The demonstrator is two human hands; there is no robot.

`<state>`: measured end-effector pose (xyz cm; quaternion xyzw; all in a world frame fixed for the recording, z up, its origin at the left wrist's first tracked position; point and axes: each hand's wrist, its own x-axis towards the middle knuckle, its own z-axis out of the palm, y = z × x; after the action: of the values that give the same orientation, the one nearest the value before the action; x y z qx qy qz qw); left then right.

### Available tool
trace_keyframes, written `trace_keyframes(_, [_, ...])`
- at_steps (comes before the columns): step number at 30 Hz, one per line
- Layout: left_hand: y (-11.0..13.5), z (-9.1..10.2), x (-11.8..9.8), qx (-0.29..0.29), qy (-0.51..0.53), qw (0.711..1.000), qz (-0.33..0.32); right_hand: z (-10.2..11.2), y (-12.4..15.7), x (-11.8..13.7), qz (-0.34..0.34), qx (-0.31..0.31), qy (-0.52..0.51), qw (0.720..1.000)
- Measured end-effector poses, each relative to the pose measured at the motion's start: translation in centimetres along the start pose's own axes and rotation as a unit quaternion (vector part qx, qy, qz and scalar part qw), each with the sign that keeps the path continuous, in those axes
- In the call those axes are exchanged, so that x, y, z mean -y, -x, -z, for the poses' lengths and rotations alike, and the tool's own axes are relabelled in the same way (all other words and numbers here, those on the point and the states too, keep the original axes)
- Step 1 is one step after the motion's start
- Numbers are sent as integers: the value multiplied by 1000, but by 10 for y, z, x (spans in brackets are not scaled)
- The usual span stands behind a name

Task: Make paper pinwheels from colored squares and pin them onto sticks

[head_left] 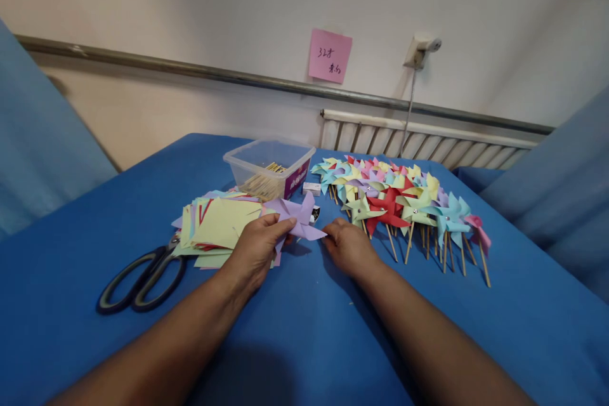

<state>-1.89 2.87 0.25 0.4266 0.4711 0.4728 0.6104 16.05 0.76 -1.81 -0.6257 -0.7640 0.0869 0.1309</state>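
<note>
A purple paper pinwheel (301, 216) is pinched in my left hand (259, 244), the thumb on its front and the folded blades facing up. My right hand (347, 244) is closed just to the right, its fingertips by the tip of one blade. Whatever those fingers hold, if anything, is too small to make out. Beneath and left of my left hand lies a pile of cut coloured paper sheets (219, 222), pale yellow-green on top. Behind the pinwheel, a small dark, shiny item (314, 214) is partly hidden.
Scissors (147, 276) with dark handles lie at the left, blades under the paper. A clear plastic box (266, 155) holds thin wooden sticks (261, 184). Beside it sits a small white box (311, 189). Finished pinwheels on sticks (390, 203) crowd the right of the blue table (304, 342).
</note>
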Motion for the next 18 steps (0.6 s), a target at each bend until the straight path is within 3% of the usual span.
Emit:
trace_keyframes(12, [-1, 0, 1, 2, -6, 1000, -2, -1, -6, 3, -8, 5, 55, 998])
trace_keyframes(18, [-3, 3, 3, 2, 5, 1000, -10, -1, -5, 9, 53, 32, -9, 998])
